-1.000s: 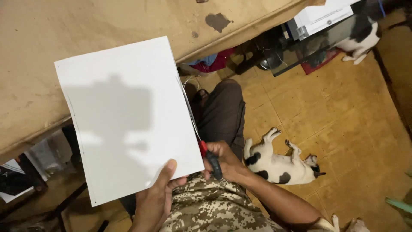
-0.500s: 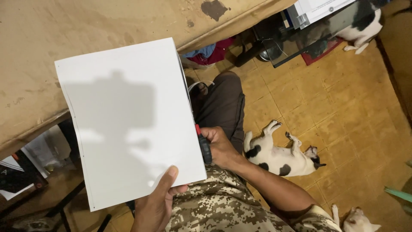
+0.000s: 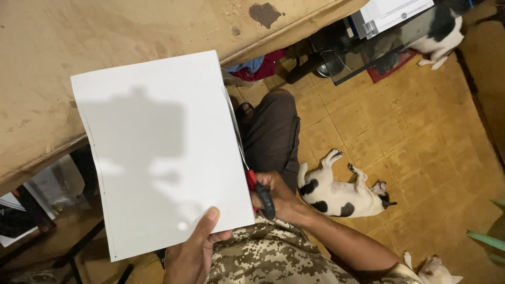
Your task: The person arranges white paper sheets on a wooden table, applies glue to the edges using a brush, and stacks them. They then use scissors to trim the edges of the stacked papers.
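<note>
Left hand (image 3: 192, 252) pinched the lower edge of a white sheet of paper (image 3: 163, 152), thumb flat on its face, fingers hidden behind. Right hand (image 3: 276, 197) was closed through the handles of a pair of scissors (image 3: 252, 181); handles red and black, thin metal blades running up along the sheet's right edge. Whether the blades were biting into the paper could not be told.

Paper: rectangular, smooth, stiff enough to stay flat, held up in the air over the lap and partly over the edge of the desk (image 3: 105, 58). A faint line ran down just inside its left edge. A dark shadow fell across its middle.

Desk surface tan, worn, scuffed, with a dark stain near its far edge.

Person seated; camouflage-patterned shirt (image 3: 273, 257) and dark trousers (image 3: 271, 134) below the hands.

Floor (image 3: 421, 137) of yellowish square tiles, dull and stained. A white dog with black patches (image 3: 342, 192) lay on its side just beside the leg. Another black-and-white animal (image 3: 439, 29) stood at the upper right, part hidden. A third, pale head (image 3: 436, 271) showed at the bottom edge.

Under the desk: crumpled red and blue cloth (image 3: 258, 68).
</note>
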